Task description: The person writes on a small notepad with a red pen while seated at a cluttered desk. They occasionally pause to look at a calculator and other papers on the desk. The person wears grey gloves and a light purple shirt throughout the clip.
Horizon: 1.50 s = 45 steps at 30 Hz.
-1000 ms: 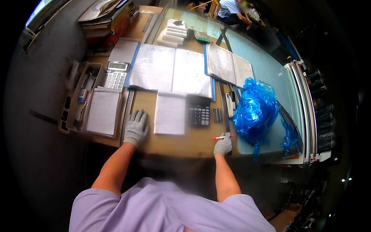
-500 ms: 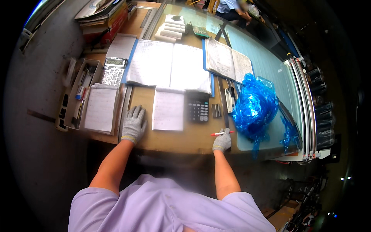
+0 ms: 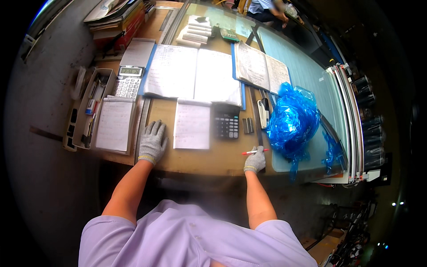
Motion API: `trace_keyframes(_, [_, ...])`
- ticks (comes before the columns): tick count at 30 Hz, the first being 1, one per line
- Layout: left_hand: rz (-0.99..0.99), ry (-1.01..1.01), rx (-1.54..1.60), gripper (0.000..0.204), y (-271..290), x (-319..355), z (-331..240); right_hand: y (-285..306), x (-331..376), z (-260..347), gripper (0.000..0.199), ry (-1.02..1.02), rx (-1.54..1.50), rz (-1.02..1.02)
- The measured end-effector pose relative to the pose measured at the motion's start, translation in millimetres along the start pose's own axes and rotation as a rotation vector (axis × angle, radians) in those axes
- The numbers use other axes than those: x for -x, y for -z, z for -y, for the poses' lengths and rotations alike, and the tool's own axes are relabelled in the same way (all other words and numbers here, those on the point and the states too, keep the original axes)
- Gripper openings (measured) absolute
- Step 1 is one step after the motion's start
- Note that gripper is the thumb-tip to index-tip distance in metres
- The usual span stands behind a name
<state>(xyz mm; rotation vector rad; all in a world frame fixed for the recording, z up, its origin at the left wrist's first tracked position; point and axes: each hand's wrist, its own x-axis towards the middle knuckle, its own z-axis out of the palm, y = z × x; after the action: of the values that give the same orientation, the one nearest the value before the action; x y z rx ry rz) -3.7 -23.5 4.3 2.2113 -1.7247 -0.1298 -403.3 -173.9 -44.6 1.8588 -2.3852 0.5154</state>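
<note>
My left hand [image 3: 152, 142], in a grey knit glove, lies flat on the desk [image 3: 191, 162] with its fingers stretched out. To its right is a notepad [image 3: 191, 127] with handwriting, and beside that a black calculator [image 3: 226, 122]. My right hand [image 3: 255, 160], gloved alike, is closed around a red and white pen [image 3: 250, 153] near the desk's front edge. Beyond the notepad lies a large open ledger [image 3: 195, 73]. A stapler [image 3: 263, 113] and small dark staple strips [image 3: 248, 126] sit beyond my right hand.
A crumpled blue plastic bag [image 3: 293, 122] lies on the glass at right. Another open book [image 3: 258, 66] is behind it. At left stand a pen box [image 3: 84, 129], a paper stack [image 3: 114, 124] and a silver calculator [image 3: 129, 82]. Another person [image 3: 267, 11] sits at the far side.
The view has shifted very slightly. Both hands keep their places on the desk, and the pen stays in my right hand.
</note>
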Motion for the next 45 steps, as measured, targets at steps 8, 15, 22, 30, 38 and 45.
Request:
trace_keyframes(8, [-0.052,-0.025,-0.011,0.052,0.5,-0.8,-0.5,-0.6,-0.3,1.1,0.019,0.015,0.001,-0.009])
trace_keyframes(15, [-0.064,-0.025,0.001,0.051,-1.4,-0.8,-0.3,1.1,-0.4,2.4,0.019,0.040,0.051,-0.031])
trace_keyframes(22, [-0.066,-0.028,0.003,0.051,-3.7,0.1,1.1,2.9,-1.7,4.0,0.019,0.012,0.010,-0.010])
trace_keyframes(30, [-0.061,-0.024,0.008,0.051,-4.4,1.4,2.3,5.3,-0.8,6.7,0.019,0.013,-0.010,-0.007])
trace_keyframes(38, [-0.061,-0.028,0.000,0.050,0.9,-1.3,-1.4,8.1,-2.3,8.1,0.019,0.008,0.032,0.017])
trace_keyframes(45, [-0.057,-0.023,0.023,0.049,0.6,-1.1,-0.6,12.3,-2.1,10.0,0.020,0.019,0.009,0.006])
